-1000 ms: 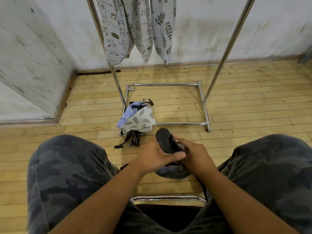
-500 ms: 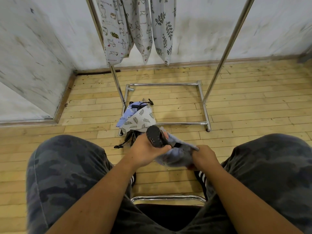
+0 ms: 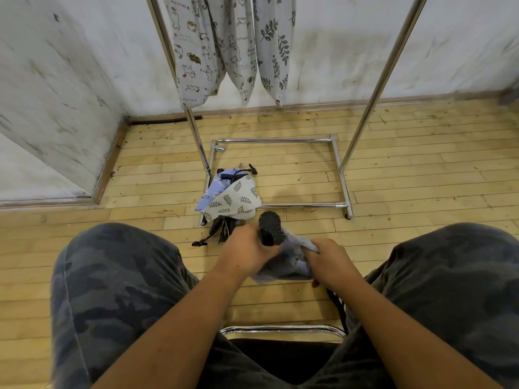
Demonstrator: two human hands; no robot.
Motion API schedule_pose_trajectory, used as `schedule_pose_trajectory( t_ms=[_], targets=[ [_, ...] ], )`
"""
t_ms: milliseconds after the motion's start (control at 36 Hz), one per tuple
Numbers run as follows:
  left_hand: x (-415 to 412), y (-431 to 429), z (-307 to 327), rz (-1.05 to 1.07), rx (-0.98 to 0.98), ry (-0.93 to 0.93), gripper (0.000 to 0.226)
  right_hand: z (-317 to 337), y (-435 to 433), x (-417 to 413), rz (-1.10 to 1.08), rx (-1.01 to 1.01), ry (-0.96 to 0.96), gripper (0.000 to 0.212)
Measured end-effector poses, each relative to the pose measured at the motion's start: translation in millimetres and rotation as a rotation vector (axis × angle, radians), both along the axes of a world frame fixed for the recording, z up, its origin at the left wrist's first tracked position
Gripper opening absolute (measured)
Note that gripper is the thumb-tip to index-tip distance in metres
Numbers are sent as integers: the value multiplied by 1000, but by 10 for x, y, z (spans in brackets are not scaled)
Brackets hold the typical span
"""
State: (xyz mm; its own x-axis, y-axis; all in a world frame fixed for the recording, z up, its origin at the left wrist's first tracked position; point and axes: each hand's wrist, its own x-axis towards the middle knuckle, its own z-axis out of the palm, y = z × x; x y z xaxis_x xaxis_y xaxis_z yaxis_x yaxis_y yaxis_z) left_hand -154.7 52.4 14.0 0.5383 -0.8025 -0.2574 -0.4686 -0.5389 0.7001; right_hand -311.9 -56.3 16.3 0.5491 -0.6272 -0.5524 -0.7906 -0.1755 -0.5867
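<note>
I sit on a chair with both hands out between my knees. My left hand [image 3: 247, 255] grips a dark rolled object [image 3: 270, 228] with a stitched round end pointing up. My right hand [image 3: 330, 261] pinches the edge of a pale blue-grey cloth [image 3: 283, 266] that hangs under and around the dark object. Part of the cloth is hidden behind both hands.
A chrome clothes rack [image 3: 276, 140] stands ahead on the wooden floor, with several printed fabric pieces [image 3: 224, 49] hanging from it. A pile of printed cloths and black clips [image 3: 230, 199] lies at the rack's left foot. The chair's chrome front bar [image 3: 280, 329] is below my hands.
The dark object has shifted left and up in my left hand. My right hand has let go of it and drawn the pale cloth out to the right, so the cloth now shows between the hands.
</note>
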Motion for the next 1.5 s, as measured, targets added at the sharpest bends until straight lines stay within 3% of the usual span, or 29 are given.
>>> schedule_pose_trajectory(
  t_ms=[194,333,472,611,694,833,944,1083,1167,1222,1361,1500],
  targets=[
    [-16,21,-63,77,-109,-28,28,-1,51,-19,-139,63,-131,43],
    [-3,44,-64,206,-230,90,21,-12,21,-31,-251,169,-167,38],
    [28,25,-113,223,-266,121,30,19,-1,-46,-270,112,-230,35],
    [-17,-14,-86,180,-218,-31,56,38,35,-18,-217,148,-307,34],
    [-123,-38,-12,139,-184,-112,54,46,66,-23,-177,140,-391,38],
    [-222,-46,-39,54,-72,-249,54,92,118,-31,-148,122,-540,26],
    [-215,-81,-46,113,-99,-275,54,101,135,-28,-168,44,-555,24],
    [-129,-10,-193,265,-139,-124,48,41,100,-28,-93,-22,-448,27],
    [-26,77,-296,306,-163,65,44,-7,13,-56,-154,12,-411,15],
    [29,82,-290,274,-113,157,48,-54,-35,-94,-234,33,-405,3],
    [48,84,-270,147,21,159,32,-123,-109,-117,-332,11,-432,14],
    [50,80,-224,56,-20,294,43,-142,-168,-144,-452,1,-472,19]
  ],
)
